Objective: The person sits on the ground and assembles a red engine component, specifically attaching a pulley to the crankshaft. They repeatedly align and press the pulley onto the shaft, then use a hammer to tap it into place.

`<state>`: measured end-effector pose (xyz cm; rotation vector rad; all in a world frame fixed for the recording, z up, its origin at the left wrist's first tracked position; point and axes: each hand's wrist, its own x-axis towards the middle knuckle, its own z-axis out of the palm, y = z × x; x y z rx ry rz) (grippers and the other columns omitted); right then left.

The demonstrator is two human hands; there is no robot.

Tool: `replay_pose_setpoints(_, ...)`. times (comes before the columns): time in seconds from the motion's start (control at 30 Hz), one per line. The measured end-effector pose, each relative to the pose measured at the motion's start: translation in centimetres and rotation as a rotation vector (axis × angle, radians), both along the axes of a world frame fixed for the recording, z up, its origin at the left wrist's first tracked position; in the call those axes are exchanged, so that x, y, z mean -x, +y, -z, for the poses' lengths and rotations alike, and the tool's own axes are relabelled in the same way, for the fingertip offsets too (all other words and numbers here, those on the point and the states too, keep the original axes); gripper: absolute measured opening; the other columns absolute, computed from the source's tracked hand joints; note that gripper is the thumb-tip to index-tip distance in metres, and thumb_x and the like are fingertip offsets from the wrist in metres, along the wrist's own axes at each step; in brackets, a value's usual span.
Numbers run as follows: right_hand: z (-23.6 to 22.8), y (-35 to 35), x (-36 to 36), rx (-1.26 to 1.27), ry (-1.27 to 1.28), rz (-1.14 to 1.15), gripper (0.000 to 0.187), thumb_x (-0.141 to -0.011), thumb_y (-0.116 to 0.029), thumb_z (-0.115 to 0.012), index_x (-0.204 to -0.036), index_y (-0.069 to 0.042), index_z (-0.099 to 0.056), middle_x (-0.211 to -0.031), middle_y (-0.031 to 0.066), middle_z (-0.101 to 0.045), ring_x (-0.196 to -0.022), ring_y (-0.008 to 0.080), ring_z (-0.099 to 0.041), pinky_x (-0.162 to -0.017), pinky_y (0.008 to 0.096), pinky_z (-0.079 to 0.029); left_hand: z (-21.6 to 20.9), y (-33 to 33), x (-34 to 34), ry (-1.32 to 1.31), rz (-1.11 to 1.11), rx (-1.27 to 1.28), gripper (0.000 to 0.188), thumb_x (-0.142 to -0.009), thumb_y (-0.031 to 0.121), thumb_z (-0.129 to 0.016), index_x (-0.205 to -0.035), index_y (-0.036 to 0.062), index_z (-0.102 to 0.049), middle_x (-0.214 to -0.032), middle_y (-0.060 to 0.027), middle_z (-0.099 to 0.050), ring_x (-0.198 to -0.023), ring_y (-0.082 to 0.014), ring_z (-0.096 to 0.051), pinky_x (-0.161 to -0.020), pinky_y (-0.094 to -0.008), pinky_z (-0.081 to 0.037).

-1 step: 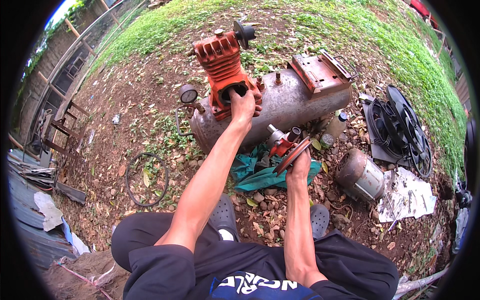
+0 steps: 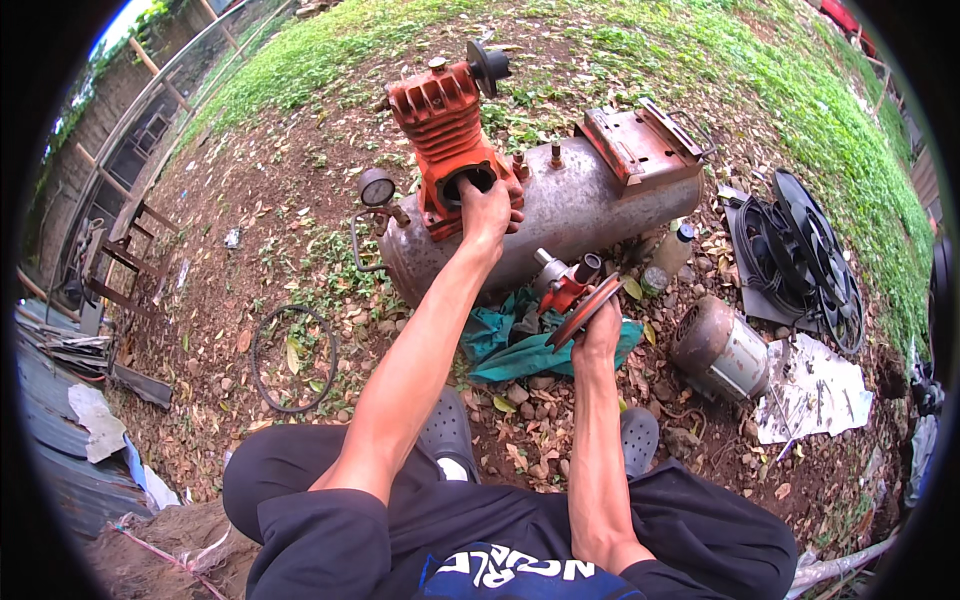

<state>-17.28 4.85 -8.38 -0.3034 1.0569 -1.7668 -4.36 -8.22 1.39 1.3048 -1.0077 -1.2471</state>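
An orange finned air-compressor pump (image 2: 447, 135) stands on the left part of a rusty grey cylindrical tank (image 2: 560, 210). My left hand (image 2: 487, 215) is at the round opening in its lower side. One digit reaches into the dark hole, its tip hidden; the other fingers curl around the right of the rim. Lower right, my right hand (image 2: 600, 335) is closed on the edge of a pulley wheel (image 2: 584, 312), tilted steeply. A red housing and a silver shaft (image 2: 549, 262) join onto the wheel's far side. This part is over a green cloth (image 2: 500, 345).
A pressure gauge (image 2: 376, 188) sits at the tank's left end. Right lie a rusty electric motor (image 2: 722, 350), black fans (image 2: 815, 260), a bottle (image 2: 675, 250) and a white sheet (image 2: 812, 395) with small parts. A drive belt (image 2: 293, 358) rests on leafy ground at left.
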Motion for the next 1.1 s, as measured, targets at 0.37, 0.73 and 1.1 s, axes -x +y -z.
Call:
replay_pose_setpoints(0.37,0.7,-0.1,0.0,0.010,-0.012,-0.024,0.022,-0.096,-0.012,-0.046,-0.109,0.000,-0.059,-0.096,0.0128,-0.067,-0.081,0.0216,-0.069,-0.071,0.0334,-0.057,1.1,-1.0,-1.4,-0.233,-0.080,0.116,0.040,-0.088,0.019,-0.054,-0.121,-0.0015,-0.044,-0.080,-0.0115,-0.072,-0.042,-0.0167,-0.059,-0.035,-0.0276,-0.041)
replay_pose_setpoints(0.73,0.8,-0.1,-0.3,0.029,-0.037,-0.065,0.028,-0.092,-0.012,-0.050,-0.115,0.001,-0.058,-0.098,0.0120,-0.067,-0.084,0.0222,-0.068,-0.074,0.0340,-0.057,2.2,-2.8,-1.4,0.191,-0.126,0.200,0.027,-0.102,0.027,-0.044,-0.098,0.0036,-0.056,-0.072,-0.0079,-0.067,-0.039,-0.0143,-0.054,-0.032,-0.0284,-0.038)
replay_pose_setpoints(1.1,0.5,-0.1,-1.1,-0.024,0.004,-0.043,0.023,-0.096,-0.013,-0.047,-0.110,0.002,-0.057,-0.097,0.0148,-0.067,-0.080,0.0237,-0.070,-0.071,0.0348,-0.059,4.6,-6.5,0.4,0.188,-0.521,0.329,0.026,-0.097,0.007,-0.047,-0.072,0.0049,-0.055,-0.053,-0.0045,-0.055,-0.040,-0.0161,-0.055,-0.033,-0.0297,-0.039)
